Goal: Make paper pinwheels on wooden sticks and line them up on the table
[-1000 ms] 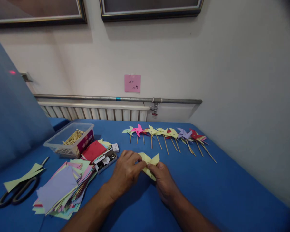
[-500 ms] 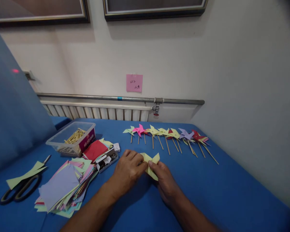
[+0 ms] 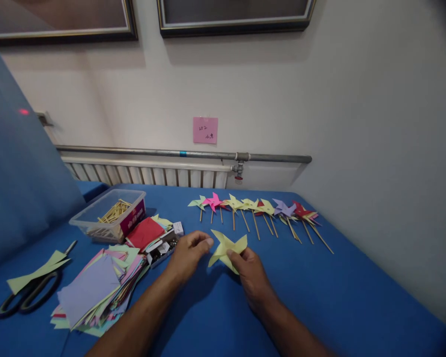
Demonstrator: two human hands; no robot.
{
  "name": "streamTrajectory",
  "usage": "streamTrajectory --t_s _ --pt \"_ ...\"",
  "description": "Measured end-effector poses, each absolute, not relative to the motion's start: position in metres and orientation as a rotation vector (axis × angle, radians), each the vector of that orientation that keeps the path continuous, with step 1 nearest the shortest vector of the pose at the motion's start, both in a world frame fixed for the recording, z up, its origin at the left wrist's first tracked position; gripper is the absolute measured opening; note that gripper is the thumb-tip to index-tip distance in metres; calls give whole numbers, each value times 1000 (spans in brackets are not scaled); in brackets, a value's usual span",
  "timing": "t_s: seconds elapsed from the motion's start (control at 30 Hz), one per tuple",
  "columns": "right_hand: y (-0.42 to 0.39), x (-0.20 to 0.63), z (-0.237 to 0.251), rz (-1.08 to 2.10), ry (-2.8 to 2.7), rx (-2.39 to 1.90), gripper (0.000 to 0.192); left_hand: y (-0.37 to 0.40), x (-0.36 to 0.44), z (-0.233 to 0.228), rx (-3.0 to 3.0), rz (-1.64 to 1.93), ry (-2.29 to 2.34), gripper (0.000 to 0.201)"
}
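Observation:
A yellow paper pinwheel head [image 3: 227, 248] lies just above the blue table, pinched at its middle by my right hand [image 3: 250, 270]. My left hand [image 3: 188, 254] hovers a little to the left of it, fingers loosely curled, holding nothing that I can see. Behind them a row of finished paper pinwheels on wooden sticks [image 3: 258, 210] lies on the table near the wall.
At the left are a stack of coloured paper squares [image 3: 96, 287], a red paper pad [image 3: 144, 232], a small open box of pins [image 3: 162, 248], a clear tub of wooden sticks [image 3: 109, 214], and black scissors [image 3: 24, 295] under a paper strip. A radiator runs along the wall.
My left hand has let go of the yellow pinwheel and drawn back to the left. The pinwheel's four points now show in full, held by my right hand alone.

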State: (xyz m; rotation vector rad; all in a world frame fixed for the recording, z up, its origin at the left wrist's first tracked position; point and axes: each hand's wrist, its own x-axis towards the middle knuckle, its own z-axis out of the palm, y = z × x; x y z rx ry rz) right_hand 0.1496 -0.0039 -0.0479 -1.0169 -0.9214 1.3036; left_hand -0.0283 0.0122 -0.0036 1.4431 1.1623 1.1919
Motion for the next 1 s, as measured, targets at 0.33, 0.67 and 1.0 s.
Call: streamTrajectory --t_s 0.33,0.67,1.0 --pt "-2 146 -56 1224 -1079 -1067 53 10 -9 -20 1140 996 1032 34" --pt "2 151 -61 1235 -1014 -1178 48 30 -67 7 2088 797 1837 22" --pt "1 149 -60 1251 -999 -1175 47 37 -102 22 2423 107 1932 27"
